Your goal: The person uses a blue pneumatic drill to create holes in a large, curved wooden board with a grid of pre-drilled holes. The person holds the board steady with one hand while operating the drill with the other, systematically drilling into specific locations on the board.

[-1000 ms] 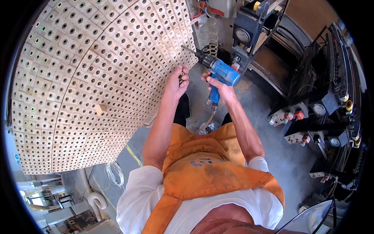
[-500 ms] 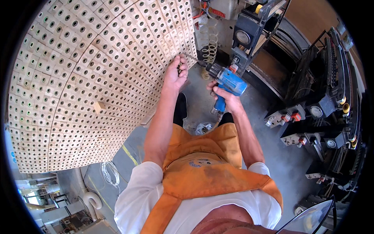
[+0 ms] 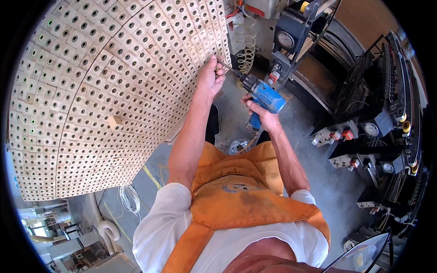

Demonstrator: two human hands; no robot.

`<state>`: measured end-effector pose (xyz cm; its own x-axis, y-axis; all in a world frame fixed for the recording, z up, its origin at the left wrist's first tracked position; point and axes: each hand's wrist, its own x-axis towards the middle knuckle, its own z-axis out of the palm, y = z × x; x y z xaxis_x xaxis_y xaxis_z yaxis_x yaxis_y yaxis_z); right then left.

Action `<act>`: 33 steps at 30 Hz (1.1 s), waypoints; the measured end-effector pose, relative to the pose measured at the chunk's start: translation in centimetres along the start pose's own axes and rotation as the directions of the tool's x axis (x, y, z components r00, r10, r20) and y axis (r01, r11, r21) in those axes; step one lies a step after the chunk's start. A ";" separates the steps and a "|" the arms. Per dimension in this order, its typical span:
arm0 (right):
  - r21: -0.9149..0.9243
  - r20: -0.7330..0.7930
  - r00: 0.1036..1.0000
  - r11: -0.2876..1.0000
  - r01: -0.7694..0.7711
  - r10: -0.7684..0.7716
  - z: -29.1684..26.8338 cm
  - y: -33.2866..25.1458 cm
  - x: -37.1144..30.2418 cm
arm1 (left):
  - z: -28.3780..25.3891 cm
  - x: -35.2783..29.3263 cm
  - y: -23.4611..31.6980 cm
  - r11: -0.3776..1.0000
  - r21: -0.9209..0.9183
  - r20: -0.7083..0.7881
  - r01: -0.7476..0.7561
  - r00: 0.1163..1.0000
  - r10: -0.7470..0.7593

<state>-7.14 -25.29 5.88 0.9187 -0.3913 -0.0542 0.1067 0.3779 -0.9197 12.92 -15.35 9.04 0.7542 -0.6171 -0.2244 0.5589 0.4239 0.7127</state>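
My right hand [image 3: 261, 113] is wrapped round the grip of a blue power drill [image 3: 269, 96]. Its black chuck [image 3: 248, 82] carries a long thin bit [image 3: 230, 68] that points up and left. At the tip of that bit is my left hand [image 3: 211, 78], with curled fingers and several small metal inserts [image 3: 217, 69] partly showing in them. Beside my left hand stands a large curved panel of pale wooden blocks [image 3: 150, 68], with rows of round holes, many lined with dark metal rings. Whether the bit touches the panel is hidden by my fingers.
A small wooden block [image 3: 115, 123] sticks out from the panel. A clear bag of small parts [image 3: 238, 147] lies on the floor between my feet. Coiled air hose [image 3: 246, 50] hangs ahead. Dark machinery with gauges [image 3: 371, 129] stands at the right; white cable [image 3: 129, 199] lies lower left.
Both hands have shifted slightly: the left up and to the right, the drill a little left. The left fingers have moved closer round the bit's tip, and fewer inserts show.
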 end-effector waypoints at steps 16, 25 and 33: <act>0.133 -0.014 1.000 0.991 -0.023 0.025 1.9 -0.2 2.2 | -3.9 -2.5 -2.7 0.959 -0.138 0.065 0.246 0.969 -0.239; -0.008 -0.023 0.999 1.000 0.024 -0.024 2.2 0.2 1.8 | -6.3 -6.4 -5.3 0.948 -0.090 -0.001 0.304 0.952 -0.306; 0.004 -0.035 0.999 1.000 -0.007 0.007 2.7 -1.1 1.8 | -5.7 -6.7 -4.3 0.963 -0.019 -0.019 0.270 0.963 -0.270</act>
<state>-4.57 -24.17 7.80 0.9057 -0.4175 -0.0740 0.1018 0.3837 -0.9178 7.45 -9.24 3.70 0.5816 -0.6958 -0.4215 0.7483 0.2542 0.6127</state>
